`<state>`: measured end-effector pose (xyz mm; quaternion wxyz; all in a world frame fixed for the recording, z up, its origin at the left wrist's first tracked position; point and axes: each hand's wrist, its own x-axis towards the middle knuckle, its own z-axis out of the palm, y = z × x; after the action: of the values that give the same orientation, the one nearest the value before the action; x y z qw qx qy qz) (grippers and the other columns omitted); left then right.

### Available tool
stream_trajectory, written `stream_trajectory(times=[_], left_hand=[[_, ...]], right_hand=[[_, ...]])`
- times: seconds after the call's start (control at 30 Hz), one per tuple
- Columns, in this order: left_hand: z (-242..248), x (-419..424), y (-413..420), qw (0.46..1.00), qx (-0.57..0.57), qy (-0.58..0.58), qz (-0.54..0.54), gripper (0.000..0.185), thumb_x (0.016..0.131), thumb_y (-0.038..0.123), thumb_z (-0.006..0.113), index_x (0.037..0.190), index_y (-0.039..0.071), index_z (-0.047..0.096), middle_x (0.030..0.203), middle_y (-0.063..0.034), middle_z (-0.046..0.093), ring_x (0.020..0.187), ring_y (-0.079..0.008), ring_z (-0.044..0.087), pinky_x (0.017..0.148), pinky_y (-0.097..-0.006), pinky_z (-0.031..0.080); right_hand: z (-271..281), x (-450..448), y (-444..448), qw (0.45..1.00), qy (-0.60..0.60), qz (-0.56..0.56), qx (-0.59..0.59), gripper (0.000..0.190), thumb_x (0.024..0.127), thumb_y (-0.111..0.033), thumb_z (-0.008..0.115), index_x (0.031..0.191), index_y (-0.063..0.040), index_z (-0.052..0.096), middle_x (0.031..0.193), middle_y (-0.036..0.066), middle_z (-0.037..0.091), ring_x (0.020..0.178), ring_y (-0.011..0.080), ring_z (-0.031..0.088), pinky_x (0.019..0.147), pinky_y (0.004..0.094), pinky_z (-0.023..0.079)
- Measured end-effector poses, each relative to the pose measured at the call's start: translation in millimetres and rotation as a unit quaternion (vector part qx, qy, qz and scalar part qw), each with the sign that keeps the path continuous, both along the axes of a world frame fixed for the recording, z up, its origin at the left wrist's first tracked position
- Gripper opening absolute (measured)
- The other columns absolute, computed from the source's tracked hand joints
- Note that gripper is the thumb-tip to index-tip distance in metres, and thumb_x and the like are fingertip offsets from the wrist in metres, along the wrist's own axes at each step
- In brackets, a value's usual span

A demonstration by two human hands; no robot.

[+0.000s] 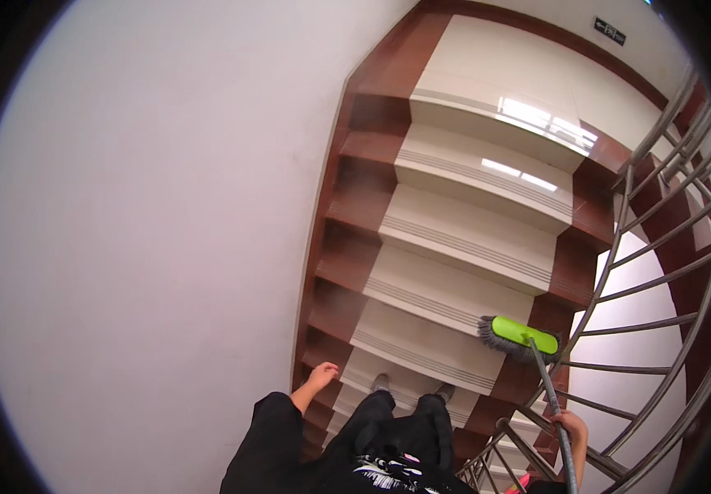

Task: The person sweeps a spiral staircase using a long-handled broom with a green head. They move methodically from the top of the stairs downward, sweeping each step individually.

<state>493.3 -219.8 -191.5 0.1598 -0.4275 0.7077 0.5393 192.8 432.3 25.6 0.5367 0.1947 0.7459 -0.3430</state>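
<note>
My right hand (570, 426) is wrapped around the grey pole (548, 386) of a broom, close to the stair railing. At the pole's far end, the lime-green broom head (525, 335) with grey bristles (496, 338) rests by the edge of a step, at the railing side. The bristles reach over cream tile and the dark red border. My left hand (323, 374) hangs in the air near the wall on the left, with loosely bent fingers and nothing visible in it. My shoes (381, 383) stand on a cream step (420, 352) below the broom head.
Several cream steps with dark red borders (346, 247) rise to a shiny landing (516, 62). A metal railing (633, 290) curves along the right; a white wall (145, 247) runs along the left. A pink-red object (519, 483), partly hidden, shows below my right arm. A sign (610, 31) hangs above the landing.
</note>
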Motion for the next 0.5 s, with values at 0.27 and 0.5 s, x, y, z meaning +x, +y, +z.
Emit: stream_trajectory(times=[0.27, 0.5], left_hand=[[18, 97, -16, 0.983, 0.14, -0.044, 0.112, 0.021, 0.092, 0.021, 0.048, 0.106, 0.008, 0.057, 0.09, -0.004, 0.064, 0.074, -0.0106, 0.059, 0.059, -0.0241, 0.046], [4, 106, -1, 0.97, 0.187, -0.148, 0.046, 0.022, 0.092, 0.022, 0.048, 0.104, 0.008, 0.058, 0.089, -0.0039, 0.064, 0.075, -0.0112, 0.06, 0.063, -0.0254, 0.048]], right_hand=[[-6, 24, -58, 0.999, -0.019, -0.023, 0.045, 0.014, 0.073, -0.014, 0.059, 0.079, -0.004, 0.052, 0.057, 0.009, 0.055, 0.043, 0.0201, 0.052, 0.04, 0.0339, 0.044], [-14, 30, -69, 1.0, 0.025, 0.001, 0.005, 0.015, 0.074, -0.018, 0.061, 0.08, -0.006, 0.053, 0.057, 0.005, 0.054, 0.045, 0.0154, 0.05, 0.042, 0.029, 0.04]])
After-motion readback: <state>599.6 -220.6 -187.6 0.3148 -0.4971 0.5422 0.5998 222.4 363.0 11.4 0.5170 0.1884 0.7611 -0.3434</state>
